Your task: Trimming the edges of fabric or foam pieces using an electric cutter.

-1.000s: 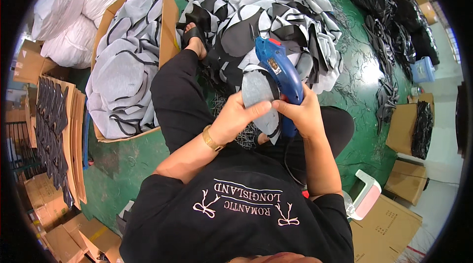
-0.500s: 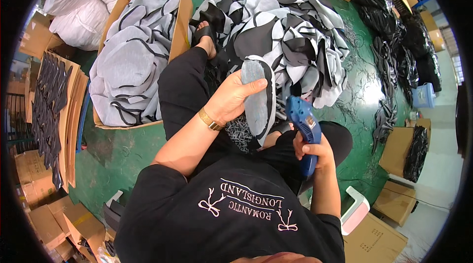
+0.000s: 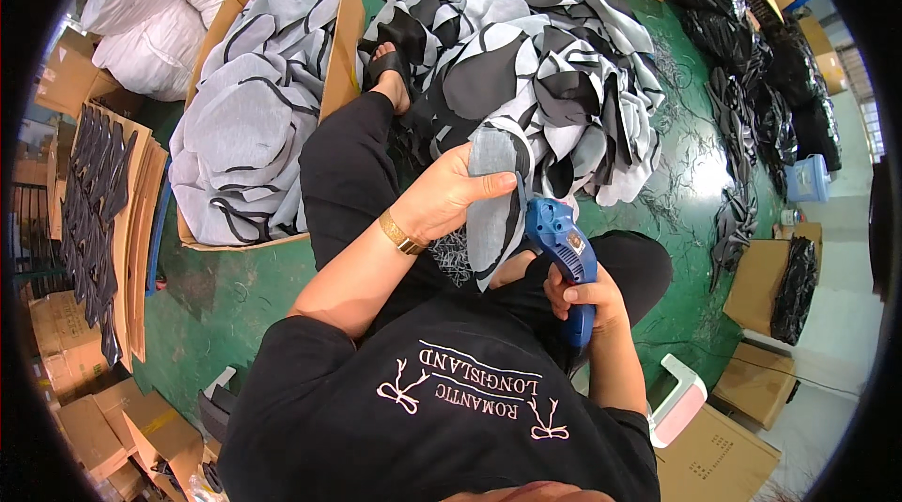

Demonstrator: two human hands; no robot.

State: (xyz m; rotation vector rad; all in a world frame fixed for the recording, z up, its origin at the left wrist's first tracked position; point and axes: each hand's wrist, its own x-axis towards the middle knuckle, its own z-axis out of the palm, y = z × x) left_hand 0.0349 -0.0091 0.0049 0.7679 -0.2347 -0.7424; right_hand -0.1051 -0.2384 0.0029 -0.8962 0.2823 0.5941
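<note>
My left hand (image 3: 442,196), a gold-coloured band on its wrist, pinches a grey fabric piece (image 3: 493,206) with a black edge strip, thumb on top and fingers hidden underneath. The piece is long and rounded and hangs over my lap. In my right hand (image 3: 587,297) is a pair of blue electric scissors (image 3: 562,243), gripped by the handle. Their front end is at the right edge of the fabric, close to my left thumb. The exact contact of the blade with the cloth is too small to tell.
Ahead on the green floor (image 3: 254,300) lies a big heap of grey and black fabric pieces (image 3: 601,98). At the left, a cardboard box (image 3: 348,41) holds several similar pieces. Dark trimmings lie around the heap. Black plastic bags (image 3: 794,88) line the right side.
The electric scissors have moved left and slightly down, up to the fabric's right edge. My left hand has shifted slightly right, and the fabric has turned a little.
</note>
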